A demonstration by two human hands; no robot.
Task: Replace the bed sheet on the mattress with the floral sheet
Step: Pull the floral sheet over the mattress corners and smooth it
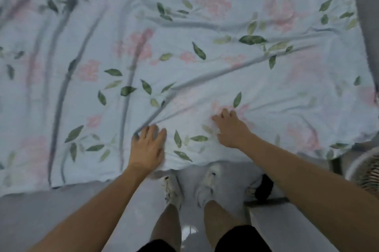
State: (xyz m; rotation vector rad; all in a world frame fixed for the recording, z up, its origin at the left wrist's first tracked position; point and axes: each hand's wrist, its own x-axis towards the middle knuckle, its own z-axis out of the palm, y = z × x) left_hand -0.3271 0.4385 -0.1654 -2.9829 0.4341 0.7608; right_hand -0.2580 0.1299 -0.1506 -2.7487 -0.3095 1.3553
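Floral sheet lay wrinkled across the bed; left hand pressed flat, fingers together, near the bed's near edge; right hand spread on the sheet beside it.

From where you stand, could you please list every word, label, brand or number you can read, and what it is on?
None can be read.
The floral sheet carries only printed leaves and pink flowers, no lettering.
The shoes are too blurred to show any brand mark.

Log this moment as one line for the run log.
stage: smoothing | floral sheet: spread, wrinkled | left hand: flat on sheet | right hand: flat on sheet | near edge: untucked
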